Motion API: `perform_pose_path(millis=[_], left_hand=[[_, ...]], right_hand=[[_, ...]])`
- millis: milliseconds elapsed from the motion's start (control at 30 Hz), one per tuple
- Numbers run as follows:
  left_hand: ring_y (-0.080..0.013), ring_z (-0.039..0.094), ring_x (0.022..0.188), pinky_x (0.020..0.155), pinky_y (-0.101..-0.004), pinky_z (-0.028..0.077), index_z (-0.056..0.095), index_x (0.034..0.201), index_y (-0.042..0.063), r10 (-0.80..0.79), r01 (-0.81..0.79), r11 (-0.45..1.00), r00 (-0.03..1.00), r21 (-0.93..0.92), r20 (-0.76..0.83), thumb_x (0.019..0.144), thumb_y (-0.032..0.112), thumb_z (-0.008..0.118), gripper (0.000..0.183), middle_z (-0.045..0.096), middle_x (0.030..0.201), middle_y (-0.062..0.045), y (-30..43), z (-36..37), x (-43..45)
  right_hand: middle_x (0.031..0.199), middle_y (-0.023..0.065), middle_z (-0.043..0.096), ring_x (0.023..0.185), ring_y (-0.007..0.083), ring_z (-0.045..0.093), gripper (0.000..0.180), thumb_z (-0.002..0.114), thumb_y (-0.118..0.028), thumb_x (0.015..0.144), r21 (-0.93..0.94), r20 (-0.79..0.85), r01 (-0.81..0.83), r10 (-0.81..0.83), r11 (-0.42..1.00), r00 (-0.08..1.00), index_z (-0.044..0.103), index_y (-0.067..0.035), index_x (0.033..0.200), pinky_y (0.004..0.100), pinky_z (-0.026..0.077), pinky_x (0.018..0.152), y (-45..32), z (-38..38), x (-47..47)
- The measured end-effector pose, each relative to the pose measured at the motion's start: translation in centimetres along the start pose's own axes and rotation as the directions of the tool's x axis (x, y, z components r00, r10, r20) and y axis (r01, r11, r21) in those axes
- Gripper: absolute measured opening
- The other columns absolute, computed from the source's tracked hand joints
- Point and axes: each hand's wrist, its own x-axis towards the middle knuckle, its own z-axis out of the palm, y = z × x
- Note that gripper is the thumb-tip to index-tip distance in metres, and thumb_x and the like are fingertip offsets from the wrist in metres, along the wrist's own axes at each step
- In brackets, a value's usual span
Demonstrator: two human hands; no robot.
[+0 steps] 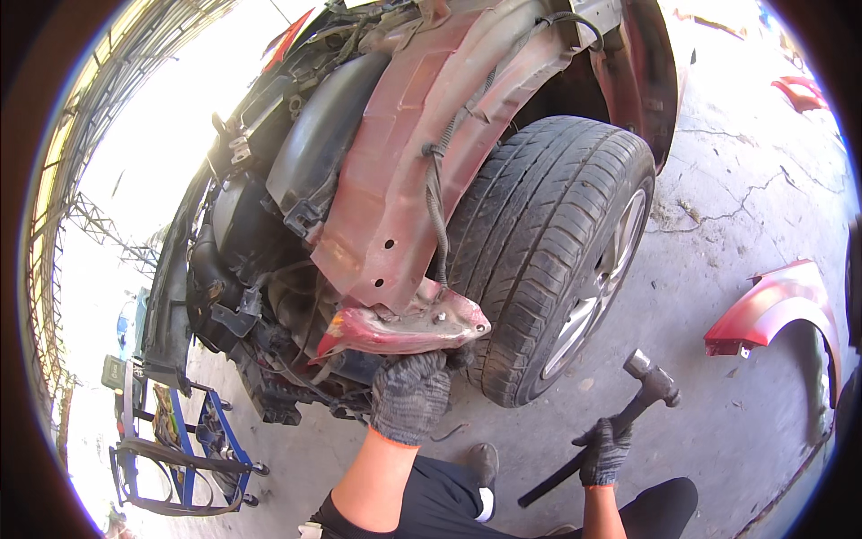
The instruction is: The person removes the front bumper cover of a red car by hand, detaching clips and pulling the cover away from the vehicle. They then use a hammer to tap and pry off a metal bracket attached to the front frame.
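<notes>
My left hand [411, 394], in a dark knitted glove, is at the lower edge of a bent red sheet-metal bracket [397, 331] at the front of a car's stripped wheel arch. Its fingertips are hidden behind the metal, so its grip is unclear. My gloved right hand [606, 451] holds a ball-peen hammer [650, 384] by its dark handle, low and to the right, apart from the car. The reddish inner fender panel [377, 215] rises above the bracket, with a corrugated wiring conduit [434, 195] along it. The tire [545, 249] stands just right of the bracket.
A detached red fender [774, 310] lies on the concrete floor at the right. At the lower left stands a blue-framed wheeled cart [225, 431] with a dark bumper-like strip at its side. Exposed engine-bay parts and hoses [209, 269] are left of the panel.
</notes>
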Motion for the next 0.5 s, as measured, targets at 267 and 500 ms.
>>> perform_pose_path(millis=[267, 500], left_hand=[[-0.0345, 0.057, 0.119, 0.104, -0.0449, 0.046, 0.058, 0.13, 0.003, 0.211, -0.196, 0.975, 0.962, 0.103, -0.175, 0.091, 0.015, 0.054, 0.041, 0.057, 0.132, -0.018, 0.5, -1.4, 1.1], [-0.0293, 0.06, 0.117, 0.102, -0.0425, 0.049, 0.061, 0.127, 0.001, 0.205, -0.168, 0.962, 0.965, 0.213, -0.164, 0.087, 0.009, 0.057, 0.041, 0.061, 0.128, -0.016, 1.8, -2.6, 0.4]], right_hand=[[0.063, 0.0037, 0.056, 0.05, 0.014, 0.055, 0.018, 0.062, -0.02, 0.095, -0.007, 0.496, -0.169, 0.15, 0.986, 0.855, 0.059, -0.005, 0.086, 0.0313, 0.052, 0.048, -9.8, 8.0, -5.8], [0.059, 0.0016, 0.055, 0.048, 0.0124, 0.057, 0.027, 0.062, -0.026, 0.096, -0.159, 0.565, -0.204, 0.259, 0.966, 0.783, 0.06, -0.002, 0.083, 0.0304, 0.049, 0.044, -10.8, 12.0, -7.0]])
